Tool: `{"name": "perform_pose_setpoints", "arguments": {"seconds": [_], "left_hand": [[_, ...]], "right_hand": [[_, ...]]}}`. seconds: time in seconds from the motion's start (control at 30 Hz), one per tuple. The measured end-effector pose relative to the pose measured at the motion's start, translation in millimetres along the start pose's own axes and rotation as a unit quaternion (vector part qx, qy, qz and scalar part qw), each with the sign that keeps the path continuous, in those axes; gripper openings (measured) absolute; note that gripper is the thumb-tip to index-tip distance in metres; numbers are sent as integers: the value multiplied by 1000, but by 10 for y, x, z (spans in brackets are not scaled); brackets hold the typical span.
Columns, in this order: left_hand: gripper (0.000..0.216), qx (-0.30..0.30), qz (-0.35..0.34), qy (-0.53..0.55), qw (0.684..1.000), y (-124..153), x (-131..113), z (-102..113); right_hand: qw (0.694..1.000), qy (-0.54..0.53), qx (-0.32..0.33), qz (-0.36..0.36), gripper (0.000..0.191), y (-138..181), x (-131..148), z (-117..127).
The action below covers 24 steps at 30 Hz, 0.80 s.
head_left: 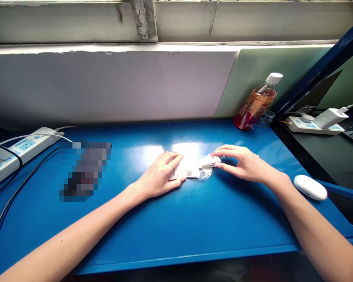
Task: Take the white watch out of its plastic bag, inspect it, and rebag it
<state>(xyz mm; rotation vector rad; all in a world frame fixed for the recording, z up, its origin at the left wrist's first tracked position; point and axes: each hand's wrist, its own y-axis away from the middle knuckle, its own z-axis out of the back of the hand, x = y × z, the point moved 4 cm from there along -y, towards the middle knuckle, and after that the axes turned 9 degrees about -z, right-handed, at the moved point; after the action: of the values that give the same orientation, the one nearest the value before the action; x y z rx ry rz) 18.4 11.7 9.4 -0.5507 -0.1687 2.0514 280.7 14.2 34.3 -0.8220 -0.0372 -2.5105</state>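
A small white box (pixel 189 166) with a QR code near its lower edge lies on the blue desk. My left hand (pixel 161 172) is closed around the box's left end, thumb along the near side and fingers over the top. At the box's right end is a crumpled white piece (pixel 209 160), perhaps paper or a folded insert; its exact kind does not show. My right hand (pixel 241 162) pinches the outer end of that piece between thumb and fingers. Some clear plastic (pixel 206 172) lies just below it. Glare washes out the box's upper part.
A blue desk (pixel 176 227) runs against the wall. Left are a power strip (pixel 25 147) with cables and a pixelated dark object (pixel 88 168). A drink bottle (pixel 257 102) stands back right by a clear cup (pixel 265 118); a white earbud case (pixel 310 187) sits near the right edge.
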Motion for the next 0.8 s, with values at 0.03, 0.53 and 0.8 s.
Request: {"name": "perform_pose_setpoints", "arguments": {"seconds": [0.03, 0.53, 0.8], "left_hand": [[55, 0, -2, -2, 1000, 2, 2, -4], [57, -4, -9, -9, 1000, 4, 8, -26], [56, -7, -8, -8, 1000, 0, 4, -23]], "right_hand": [[1000, -8, 6, 2, 27, 4, -5, 19], [999, -29, 19, 25, 28, -6, -52, -35], [998, -32, -2, 50, 21, 15, -42, 4]]}}
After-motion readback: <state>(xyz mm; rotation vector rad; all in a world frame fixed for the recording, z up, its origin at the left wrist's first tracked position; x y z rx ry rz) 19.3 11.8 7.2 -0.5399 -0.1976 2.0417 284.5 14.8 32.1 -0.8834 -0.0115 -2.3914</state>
